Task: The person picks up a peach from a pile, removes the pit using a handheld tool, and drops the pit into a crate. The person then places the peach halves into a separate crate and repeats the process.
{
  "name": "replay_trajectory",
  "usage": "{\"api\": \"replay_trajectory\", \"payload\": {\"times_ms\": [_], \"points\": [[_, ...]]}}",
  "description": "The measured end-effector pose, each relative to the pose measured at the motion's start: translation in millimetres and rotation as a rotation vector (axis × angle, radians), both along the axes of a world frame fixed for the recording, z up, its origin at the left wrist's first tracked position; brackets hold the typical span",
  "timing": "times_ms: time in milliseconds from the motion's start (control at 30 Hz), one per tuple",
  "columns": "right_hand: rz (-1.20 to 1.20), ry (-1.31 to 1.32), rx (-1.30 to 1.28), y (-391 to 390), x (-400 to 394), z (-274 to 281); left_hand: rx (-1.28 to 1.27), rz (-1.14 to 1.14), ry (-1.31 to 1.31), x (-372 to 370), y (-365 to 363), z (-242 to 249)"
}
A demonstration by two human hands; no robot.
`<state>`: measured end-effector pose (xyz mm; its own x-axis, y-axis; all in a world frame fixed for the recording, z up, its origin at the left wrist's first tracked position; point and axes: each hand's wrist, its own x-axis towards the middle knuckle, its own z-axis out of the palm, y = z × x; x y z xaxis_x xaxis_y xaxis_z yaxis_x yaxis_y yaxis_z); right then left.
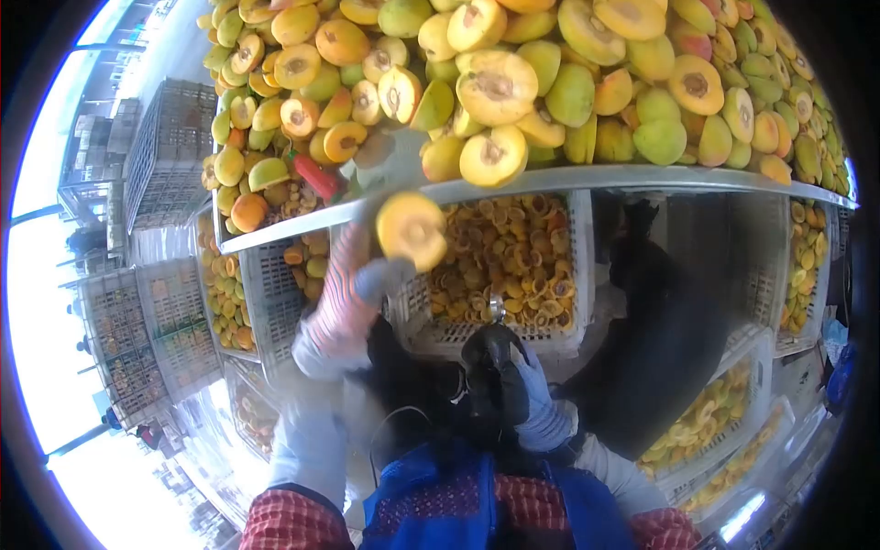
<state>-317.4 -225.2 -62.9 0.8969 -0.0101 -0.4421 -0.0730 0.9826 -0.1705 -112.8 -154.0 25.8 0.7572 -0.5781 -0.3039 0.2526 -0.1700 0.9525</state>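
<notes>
My left hand (341,307), in a striped glove with a bluish fingertip, is closed on a halved yellow peach (411,231). The cut face with its reddish-brown centre is turned up, just below the table's metal edge (513,186); the hand is slightly blurred. Lower down, my right hand (539,399), in a pale blue glove, wraps round a dark-handled tool (496,353) with a small shiny metal tip. The tool points up in front of a white crate (581,266) of peach pieces. Fingers on its far side are hidden.
Halved peaches (568,92) are heaped across the table. A red object (316,176) lies near its edge. More fruit-filled crates stand at left (261,293) and right (759,367). Stacked crates (170,151) rise at far left. A dark-clothed leg (665,339) is beside the middle crate.
</notes>
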Motion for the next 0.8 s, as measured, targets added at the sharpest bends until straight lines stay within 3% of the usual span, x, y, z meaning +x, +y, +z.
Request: {"api": "replay_trajectory", "payload": {"times_ms": [33, 133, 200, 233, 333, 433, 533, 667, 733, 800], "points": [[-0.039, -0.035, -0.048, 1.1, 1.2, 1.9, -0.046, 0.05, 0.202, -22.6, 3.2, 5.3], [0.052, -0.029, -0.123, 3.9, 2.4, 16.8, -0.113, 0.058, 0.357, -64.9, 18.2, -12.8], [0.144, 0.057, -0.327, 1.7, 3.0, 25.3, -0.241, 0.178, 0.383, -86.0, 20.0, -29.5], [0.153, 0.043, -0.489, 5.2, 1.5, 23.9, -0.255, 0.246, 0.413, -91.7, 21.6, -32.2], [0.077, -0.088, -1.095, 20.7, -0.5, 11.5, -0.02, 0.392, 0.177, -108.6, 18.1, -33.4], [0.062, 0.094, -1.019, 23.4, -2.6, 19.6, 0.021, 0.452, -0.015, -115.0, 17.2, -32.2], [-0.109, 0.216, -0.773, 7.3, 9.1, 18.4, 0.072, 0.342, -0.163, -117.8, 24.5, -33.5], [0.007, 0.146, -1.232, 9.5, 6.4, 15.6, 0.191, 0.2, -0.28, -126.4, 31.1, -34.5], [-0.036, 0.031, -1.425, 4.2, 6.3, 44.3, 0.231, 0.142, -0.326, -129.9, 31.3, -31.7], [-0.083, -0.08, -1.479, 7.3, 0.7, 51.7, 0.058, 0.143, -0.164, -132.8, 36.5, -38.8]]}}
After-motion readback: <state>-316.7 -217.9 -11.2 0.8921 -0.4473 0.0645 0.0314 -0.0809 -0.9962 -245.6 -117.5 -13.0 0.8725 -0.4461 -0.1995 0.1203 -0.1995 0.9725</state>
